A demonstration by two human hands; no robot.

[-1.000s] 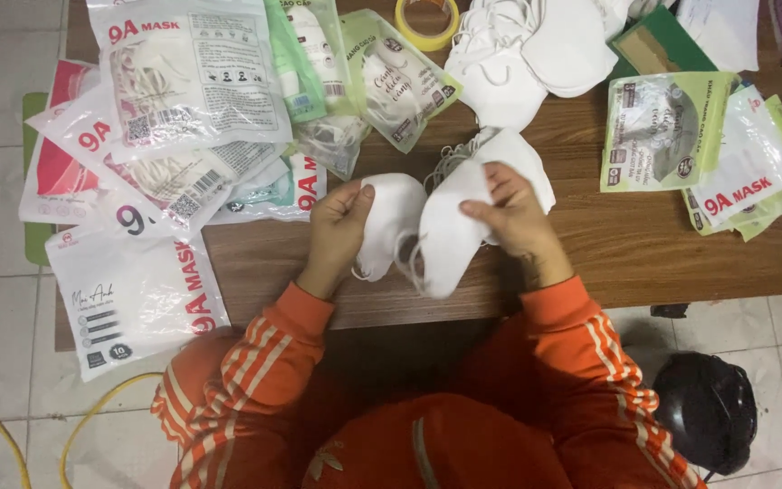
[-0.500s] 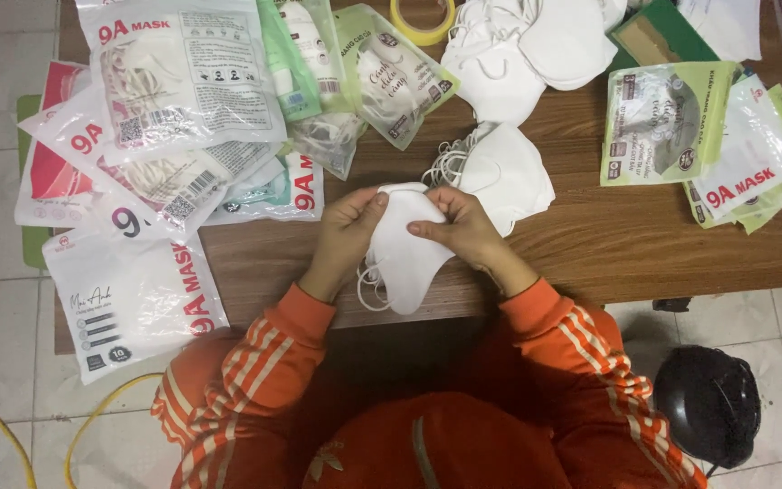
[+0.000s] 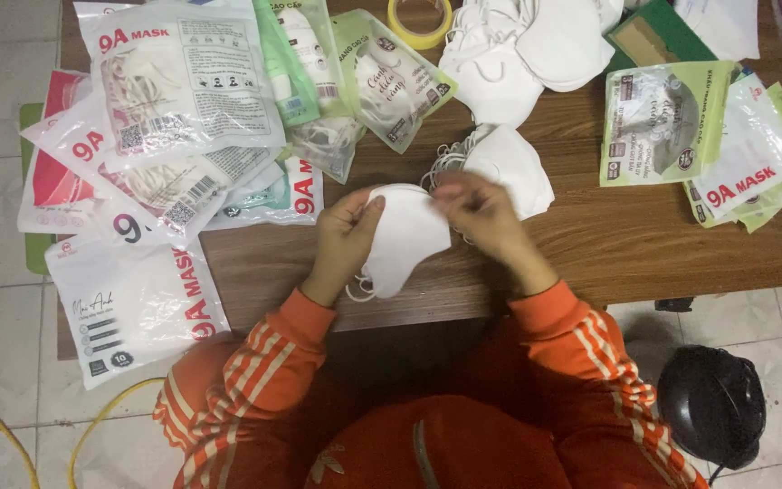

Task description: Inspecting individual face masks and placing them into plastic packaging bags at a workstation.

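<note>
Seen from above, left to right: at far left, a heap of clear and white mask packets (image 3: 160,136) spilling over the edge of a wooden table (image 3: 681,244), with yellow cable (image 3: 92,426) on the tiled floor below. Near the table's front edge, left hand (image 3: 341,240) with fingers curled and thumb pressed on the left side of a white folded face mask (image 3: 405,237), held just above the wood. Right hand (image 3: 481,213) pinching the mask's upper right corner, fingertips closed tight. Just behind, a second loose white mask (image 3: 509,167); further back, a pile of white masks (image 3: 527,45) and a yellow tape roll (image 3: 420,20). At right, green-edged mask packets (image 3: 708,136). Below right, a black helmet (image 3: 712,407) on the floor.
</note>
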